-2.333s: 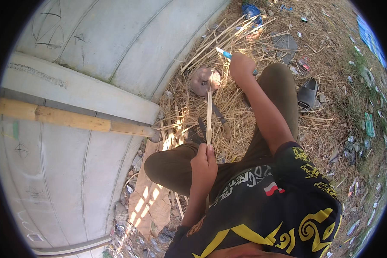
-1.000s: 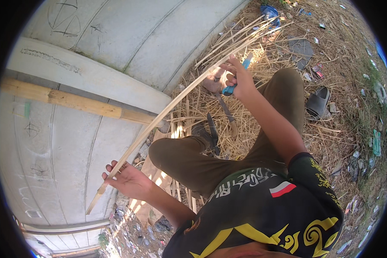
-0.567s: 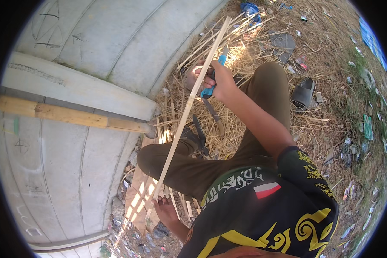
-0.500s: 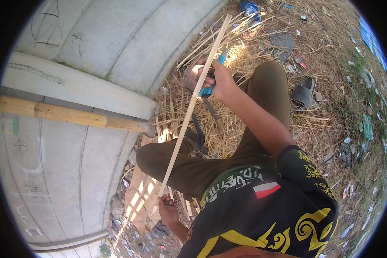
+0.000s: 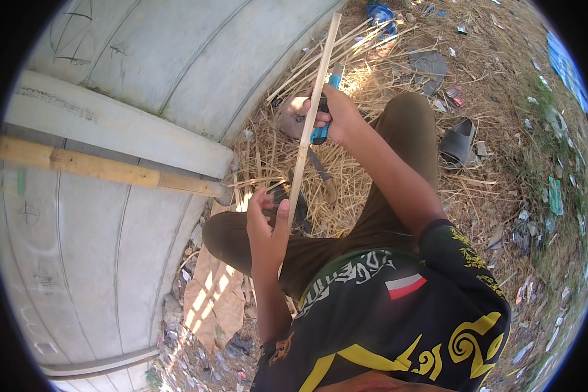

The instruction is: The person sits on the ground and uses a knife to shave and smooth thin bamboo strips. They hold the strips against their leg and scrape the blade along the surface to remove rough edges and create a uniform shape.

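A long, pale strip of split bamboo (image 5: 304, 153) slants from above my right hand down past my left hand toward my lap. My right hand (image 5: 341, 116) is closed around a blue-handled cutter knife (image 5: 321, 130), its blade pointing away. The strip crosses in front of this hand's fingers, lying against the knife; whether the fingers also grip the strip is partly hidden. My left hand (image 5: 265, 227) is beside the strip's lower half, with fingers apart and the thumb close to it. The strip's lower end is hidden behind my left wrist.
A grey concrete wall (image 5: 170, 59) with a bamboo pole (image 5: 104, 171) stands at the left. Straw and thin strips (image 5: 346, 189) litter the ground between my legs. A round stone-like disc (image 5: 293, 119), a dark blade (image 5: 320, 166), a grey sandal (image 5: 459, 142) and brown cardboard (image 5: 206, 297) lie around.
My left hand has let go of the strip's lower end and moved up along it, its fingers opening. The strip has shifted slightly away and stands steeper. My right hand has barely moved.
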`<state>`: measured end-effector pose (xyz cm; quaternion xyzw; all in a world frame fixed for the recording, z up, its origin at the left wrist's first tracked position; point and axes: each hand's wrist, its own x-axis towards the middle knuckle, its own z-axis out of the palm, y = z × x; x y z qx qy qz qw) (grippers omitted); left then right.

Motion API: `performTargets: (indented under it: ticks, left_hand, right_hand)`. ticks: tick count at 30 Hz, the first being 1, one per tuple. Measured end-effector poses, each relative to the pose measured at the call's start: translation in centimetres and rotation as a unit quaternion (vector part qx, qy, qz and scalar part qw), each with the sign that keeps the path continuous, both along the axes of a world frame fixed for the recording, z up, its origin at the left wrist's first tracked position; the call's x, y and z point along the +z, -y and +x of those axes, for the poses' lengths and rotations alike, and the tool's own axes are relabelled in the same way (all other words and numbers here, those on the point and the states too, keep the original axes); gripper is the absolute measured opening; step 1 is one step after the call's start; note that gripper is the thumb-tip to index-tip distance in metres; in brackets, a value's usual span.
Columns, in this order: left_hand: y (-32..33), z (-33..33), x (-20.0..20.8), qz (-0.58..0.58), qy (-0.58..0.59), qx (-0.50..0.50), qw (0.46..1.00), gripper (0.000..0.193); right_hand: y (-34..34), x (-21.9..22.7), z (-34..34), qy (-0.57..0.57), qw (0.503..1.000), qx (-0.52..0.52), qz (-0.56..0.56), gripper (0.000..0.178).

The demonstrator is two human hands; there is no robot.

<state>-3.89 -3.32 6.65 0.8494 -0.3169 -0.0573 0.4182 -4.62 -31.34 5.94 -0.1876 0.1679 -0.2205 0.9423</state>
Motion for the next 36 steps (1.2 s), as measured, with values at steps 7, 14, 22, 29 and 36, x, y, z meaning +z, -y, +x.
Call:
performTargets:
  ticks: [7, 14, 22, 29, 36]
  left_hand:
    - [3.0, 1.3, -3.1, -0.067, -0.414, -0.119, 0.900, 0.033]
    - [2.1, 0.8, -3.4, -0.123, -0.420, -0.033, 0.899, 0.032]
    - [1.3, -1.2, -3.1, -0.083, -0.220, 0.048, 0.971, 0.033]
    - [0.7, -2.7, -1.8, -0.036, -0.162, 0.058, 0.984, 0.033]
    - [0.1, -5.2, -0.8, -0.001, -0.145, 0.036, 0.989, 0.029]
  right_hand:
    - [0.9, -1.7, 0.9, -0.086, 0.976, -0.038, -0.197, 0.028]
    - [-0.4, -3.4, 0.7, -0.273, 0.474, -0.176, -0.818, 0.020]
    - [-4.1, -4.4, 2.7, -0.243, 0.344, -0.043, -0.906, 0.008]
    - [-2.6, -2.6, 4.7, -0.315, 0.364, -0.082, -0.873, 0.008]
    - [5.9, -0.9, 8.1, -0.408, 0.365, -0.131, -0.826, 0.012]
